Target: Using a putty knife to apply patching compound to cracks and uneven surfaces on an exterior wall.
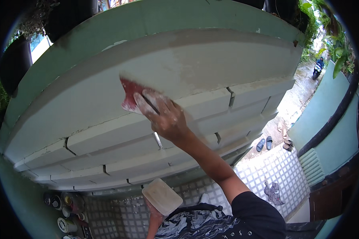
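Observation:
My right hand (166, 117), dusted with white, is closed round a red putty spreader (131, 91). The spreader's blade lies against the pale upper band of the wall (90, 85), just above a row of raised blocks. White smears cover the fingers and the spreader's lower corner. Low in front of my body, my left hand (154, 212) grips a pale rectangular tub (162, 196) from below and the side. Its fingers are mostly hidden by the tub, and whether it holds any paste is hard to tell.
Paint cans (66, 225) and jars stand at the lower left. White specks lie on the tiled floor (125, 213). A crumpled cloth (274, 193) and pairs of sandals (264, 144) are at the right. Beyond, a person on a motorbike (317, 68) is on the path.

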A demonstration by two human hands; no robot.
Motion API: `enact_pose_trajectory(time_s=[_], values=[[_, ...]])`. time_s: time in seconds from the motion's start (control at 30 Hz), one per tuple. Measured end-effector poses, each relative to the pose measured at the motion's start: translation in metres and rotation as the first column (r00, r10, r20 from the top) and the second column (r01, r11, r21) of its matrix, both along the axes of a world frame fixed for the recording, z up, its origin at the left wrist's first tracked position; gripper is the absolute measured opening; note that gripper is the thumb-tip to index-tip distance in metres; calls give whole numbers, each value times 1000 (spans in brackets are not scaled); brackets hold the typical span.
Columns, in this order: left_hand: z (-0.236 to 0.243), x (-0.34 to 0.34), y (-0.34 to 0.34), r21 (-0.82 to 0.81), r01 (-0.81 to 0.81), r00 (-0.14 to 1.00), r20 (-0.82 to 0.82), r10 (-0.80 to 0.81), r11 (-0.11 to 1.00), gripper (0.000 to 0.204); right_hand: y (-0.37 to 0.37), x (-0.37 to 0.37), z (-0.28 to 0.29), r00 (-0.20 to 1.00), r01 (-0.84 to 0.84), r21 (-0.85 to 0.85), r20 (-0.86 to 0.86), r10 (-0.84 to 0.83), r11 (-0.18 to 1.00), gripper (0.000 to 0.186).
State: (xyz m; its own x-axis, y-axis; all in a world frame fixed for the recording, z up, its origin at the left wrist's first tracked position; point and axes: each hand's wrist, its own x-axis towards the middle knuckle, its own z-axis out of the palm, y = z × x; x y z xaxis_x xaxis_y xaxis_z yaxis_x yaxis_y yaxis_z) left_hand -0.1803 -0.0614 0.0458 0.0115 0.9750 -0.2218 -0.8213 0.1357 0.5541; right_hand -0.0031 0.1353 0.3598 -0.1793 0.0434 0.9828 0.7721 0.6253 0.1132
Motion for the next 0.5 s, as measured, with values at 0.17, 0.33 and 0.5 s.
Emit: enact_pose_trajectory(time_s=[0.17,0.33,0.5], values=[[-38,-16,-8,-19,-9,998,68,10,1000,76,0,77,2,942,-165,176,-263,208,970,22],[-17,-9,-5,-10,31,997,70,-30,999,76,23,200,25,534,333,-60,-810,-241,941,38],[4,-4,-4,7,48,998,49,-48,999,75,42,163,19,662,422,-209,-594,-457,882,35]])
